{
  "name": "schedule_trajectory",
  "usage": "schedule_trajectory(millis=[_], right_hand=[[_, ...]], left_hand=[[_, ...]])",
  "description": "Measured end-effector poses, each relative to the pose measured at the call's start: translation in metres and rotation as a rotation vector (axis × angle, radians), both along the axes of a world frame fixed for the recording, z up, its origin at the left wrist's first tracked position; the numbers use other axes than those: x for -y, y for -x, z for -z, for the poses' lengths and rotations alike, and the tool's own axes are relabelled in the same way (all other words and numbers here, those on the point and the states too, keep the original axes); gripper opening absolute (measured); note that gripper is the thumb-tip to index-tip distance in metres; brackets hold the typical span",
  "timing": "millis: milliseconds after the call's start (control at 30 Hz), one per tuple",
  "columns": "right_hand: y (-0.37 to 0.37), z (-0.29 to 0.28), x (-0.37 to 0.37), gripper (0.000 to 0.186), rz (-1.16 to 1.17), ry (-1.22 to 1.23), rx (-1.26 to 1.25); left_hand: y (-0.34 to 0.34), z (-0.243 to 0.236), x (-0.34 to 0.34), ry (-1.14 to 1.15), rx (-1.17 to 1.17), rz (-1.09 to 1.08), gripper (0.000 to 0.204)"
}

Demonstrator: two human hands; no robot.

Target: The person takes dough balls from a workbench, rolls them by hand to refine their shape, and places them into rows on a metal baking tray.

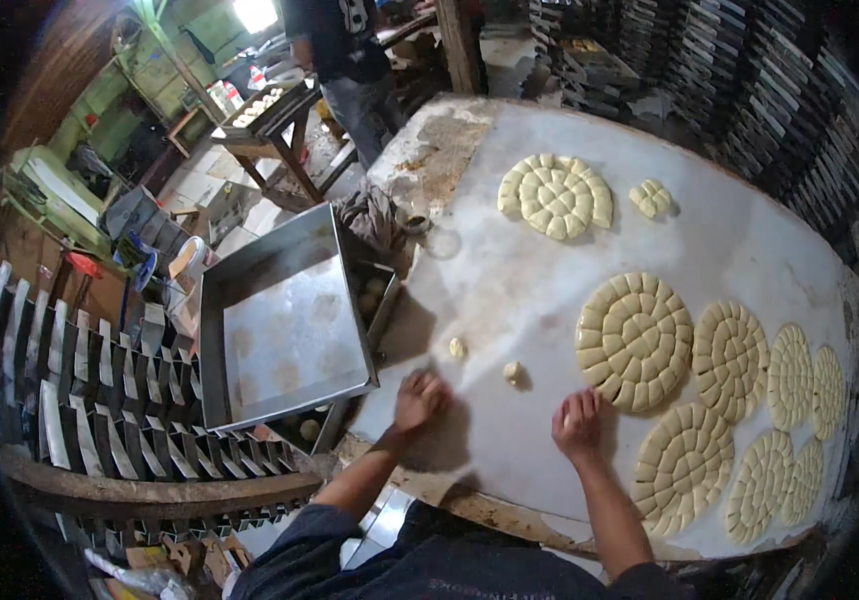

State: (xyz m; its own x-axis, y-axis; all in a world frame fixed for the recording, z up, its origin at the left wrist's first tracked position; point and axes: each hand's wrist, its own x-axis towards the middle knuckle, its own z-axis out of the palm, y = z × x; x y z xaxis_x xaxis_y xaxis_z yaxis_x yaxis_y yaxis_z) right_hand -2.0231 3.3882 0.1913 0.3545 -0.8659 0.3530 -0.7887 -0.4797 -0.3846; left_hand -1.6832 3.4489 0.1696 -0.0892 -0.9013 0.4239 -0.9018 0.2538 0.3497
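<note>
My left hand (422, 399) is low over the near left of the pale worktop (490, 440), fingers curled downward and a little blurred. Closed in the same way, my right hand (578, 421) rests on the worktop beside a large round of cut dough pieces (635, 342). Whatever lies under either palm is hidden. Just beyond my hands, between them, sit two small lumps of dough, one on the left (458, 348) and one closer to my right hand (515, 374).
More dough rounds (685, 468) cover the worktop's right side; another round (556, 196) and a small dough cluster (651, 198) lie farther back. An empty metal tray (285, 330) leans at the left edge over another tray. Stacked metal racks (690, 70) and a standing person (350, 75) are beyond.
</note>
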Motion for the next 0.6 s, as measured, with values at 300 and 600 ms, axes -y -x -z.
schedule_trajectory(millis=[300,600], right_hand=[[-0.037,0.012,-0.08,0.008,-0.123,-0.067,0.075],[-0.16,-0.111,-0.085,0.02,0.092,-0.781,0.633]], left_hand=[[0.046,0.044,-0.075,-0.1,-0.23,0.349,0.041],[-0.143,-0.202,-0.081,-0.278,-0.523,-0.012,0.046]])
